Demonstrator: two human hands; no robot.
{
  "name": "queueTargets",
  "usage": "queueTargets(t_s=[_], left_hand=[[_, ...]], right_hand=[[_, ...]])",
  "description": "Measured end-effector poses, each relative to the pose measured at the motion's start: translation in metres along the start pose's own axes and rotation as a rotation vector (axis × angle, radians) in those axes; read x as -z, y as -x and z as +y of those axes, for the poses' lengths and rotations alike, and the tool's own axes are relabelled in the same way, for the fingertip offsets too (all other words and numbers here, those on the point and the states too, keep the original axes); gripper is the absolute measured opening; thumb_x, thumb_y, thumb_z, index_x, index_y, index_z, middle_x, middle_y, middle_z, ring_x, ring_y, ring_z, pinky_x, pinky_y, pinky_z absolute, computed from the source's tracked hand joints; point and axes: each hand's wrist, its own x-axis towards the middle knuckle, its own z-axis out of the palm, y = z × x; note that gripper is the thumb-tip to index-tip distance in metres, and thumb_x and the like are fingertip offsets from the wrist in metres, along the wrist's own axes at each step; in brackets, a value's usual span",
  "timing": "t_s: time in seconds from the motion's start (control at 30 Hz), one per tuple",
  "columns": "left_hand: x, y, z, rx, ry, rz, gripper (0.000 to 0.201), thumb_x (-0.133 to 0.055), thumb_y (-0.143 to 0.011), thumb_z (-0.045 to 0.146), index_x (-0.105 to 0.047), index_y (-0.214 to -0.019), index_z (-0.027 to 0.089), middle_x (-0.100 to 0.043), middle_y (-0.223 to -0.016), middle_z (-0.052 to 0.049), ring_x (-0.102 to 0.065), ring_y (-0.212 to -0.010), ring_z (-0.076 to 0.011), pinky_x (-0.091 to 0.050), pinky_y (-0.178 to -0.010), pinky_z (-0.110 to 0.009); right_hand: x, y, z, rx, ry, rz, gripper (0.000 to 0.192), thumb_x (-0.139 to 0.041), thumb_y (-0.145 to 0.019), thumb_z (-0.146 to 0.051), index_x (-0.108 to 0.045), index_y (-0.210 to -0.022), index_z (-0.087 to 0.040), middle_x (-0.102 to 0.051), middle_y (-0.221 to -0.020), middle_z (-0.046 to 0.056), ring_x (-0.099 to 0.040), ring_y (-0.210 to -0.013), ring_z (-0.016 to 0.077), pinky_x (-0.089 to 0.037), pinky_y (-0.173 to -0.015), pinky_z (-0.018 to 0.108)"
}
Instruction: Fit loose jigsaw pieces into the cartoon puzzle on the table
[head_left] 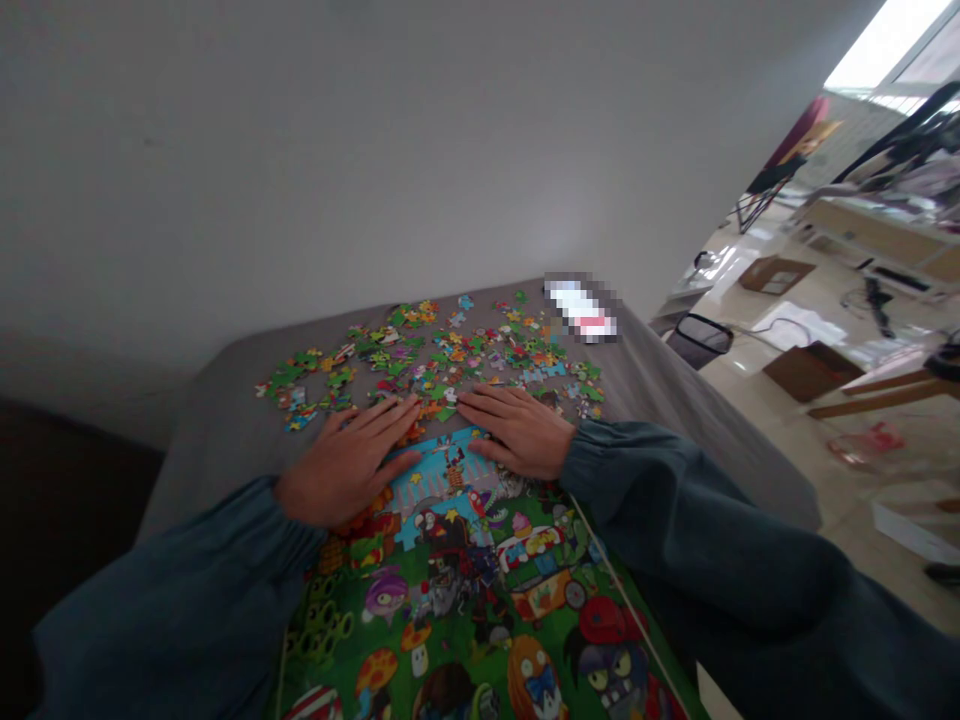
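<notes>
The left hand (356,463) and right hand (521,432), two in all, lie flat, fingers stretched out, over one puzzle's (469,585) far end. Beyond: dozens of loose pieces (454,350), one blurred phone (581,309), one table (660,385).

I have a table (217,430) in view, draped in a grey cloth (675,385) that falls in creases down the right side. Across its far half I make out loose puzzle pieces (457,350), strewn in a wide, uneven band with many overlapping. On the near half lies a mostly green cartoon puzzle picture (450,540), and near the far right corner sits a bright, oblong object (581,308) (too pixelated for me to read from here)
</notes>
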Motion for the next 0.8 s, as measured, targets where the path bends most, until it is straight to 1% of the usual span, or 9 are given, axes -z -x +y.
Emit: queueTargets(t_s=[0.1, 0.17, 0.3, 0.37, 0.43, 0.53, 0.6, 0.7, 0.8], left_hand=[[-0.003, 0.001, -0.001, 0.017, -0.026, -0.005, 0.095, -0.005, -0.100, 0.082, -0.036, -0.168, 0.024, -0.039, -0.173, -0.008, -0.039, -0.159, -0.0346, -0.030, -0.127, -0.059], [-0.003, 0.001, -0.003, 0.033, -0.033, -0.001, 0.095, -0.006, -0.100, 0.082, -0.037, -0.168, 0.025, -0.039, -0.173, -0.008, -0.040, -0.158, -0.0351, -0.030, -0.127, -0.059], [-0.001, 0.002, -0.005, 0.031, -0.025, -0.016, 0.087, -0.010, -0.101, 0.082, -0.043, -0.165, 0.033, -0.040, -0.173, -0.005, -0.037, -0.159, -0.0368, -0.033, -0.124, -0.061], [-0.001, 0.003, -0.004, 0.010, -0.031, -0.007, 0.082, -0.010, -0.102, 0.081, -0.048, -0.161, 0.038, -0.041, -0.173, -0.003, -0.036, -0.160, -0.0378, -0.034, -0.123, -0.063], [-0.003, 0.003, -0.003, -0.010, -0.044, 0.015, 0.081, -0.009, -0.102, 0.080, -0.052, -0.158, 0.041, -0.042, -0.173, -0.001, -0.036, -0.160, -0.0384, -0.034, -0.122, -0.066], [-0.007, 0.002, -0.003, -0.021, -0.063, 0.048, 0.080, -0.008, -0.102, 0.079, -0.053, -0.158, 0.041, -0.042, -0.172, -0.002, -0.036, -0.160, -0.0390, -0.035, -0.121, -0.068], [-0.010, 0.000, -0.003, -0.024, -0.074, 0.054, 0.080, -0.010, -0.102, 0.078, -0.053, -0.158, 0.041, -0.042, -0.172, -0.003, -0.037, -0.159, -0.0394, -0.037, -0.121, -0.069], [-0.011, -0.003, -0.001, -0.033, -0.084, 0.052, 0.078, -0.011, -0.103, 0.077, -0.051, -0.159, 0.041, -0.041, -0.173, -0.004, -0.040, -0.158, -0.0391, -0.037, -0.121, -0.069], [-0.011, -0.006, 0.003, -0.049, -0.080, 0.060, 0.074, -0.014, -0.104, 0.076, -0.050, -0.160, 0.043, -0.039, -0.174, -0.003, -0.043, -0.156, -0.0382, -0.037, -0.121, -0.067]], right_hand=[[0.002, 0.001, 0.000, -0.012, 0.020, 0.030, 0.056, -0.042, -0.112, -0.050, -0.057, -0.155, -0.015, -0.056, -0.161, 0.013, -0.044, -0.154, 0.0297, -0.038, -0.126, 0.053], [0.002, 0.001, 0.000, -0.022, 0.025, 0.062, 0.051, -0.045, -0.112, -0.047, -0.063, -0.149, -0.016, -0.063, -0.154, 0.013, -0.047, -0.151, 0.0299, -0.040, -0.124, 0.053], [0.003, 0.000, 0.000, -0.041, 0.010, 0.122, 0.039, -0.054, -0.108, -0.037, -0.072, -0.135, -0.015, -0.070, -0.143, 0.013, -0.053, -0.144, 0.0306, -0.045, -0.119, 0.051], [0.004, -0.001, 0.001, -0.093, 0.004, 0.164, 0.035, -0.057, -0.105, -0.031, -0.073, -0.131, -0.014, -0.072, -0.138, 0.014, -0.057, -0.139, 0.0308, -0.047, -0.117, 0.050], [0.006, -0.002, 0.002, -0.174, 0.003, 0.208, 0.034, -0.056, -0.103, -0.027, -0.073, -0.129, -0.014, -0.073, -0.135, 0.015, -0.060, -0.134, 0.0302, -0.047, -0.116, 0.050], [0.010, -0.003, 0.004, -0.290, 0.005, 0.222, 0.037, -0.056, -0.101, -0.023, -0.071, -0.134, -0.014, -0.069, -0.142, 0.016, -0.058, -0.138, 0.0300, -0.045, -0.119, 0.051], [0.011, -0.003, 0.006, -0.346, 0.009, 0.194, 0.044, -0.055, -0.102, -0.025, -0.066, -0.143, -0.013, -0.063, -0.152, 0.017, -0.051, -0.147, 0.0308, -0.042, -0.123, 0.052], [0.012, -0.003, 0.008, -0.397, 0.024, 0.128, 0.053, -0.052, -0.106, -0.033, -0.055, -0.155, -0.013, -0.050, -0.165, 0.016, -0.039, -0.158, 0.0324, -0.037, -0.127, 0.053], [0.012, -0.003, 0.009, -0.415, 0.039, 0.064, 0.056, -0.049, -0.109, -0.039, -0.052, -0.159, -0.014, -0.044, -0.170, 0.015, -0.036, -0.160, 0.0336, -0.035, -0.129, 0.053]])
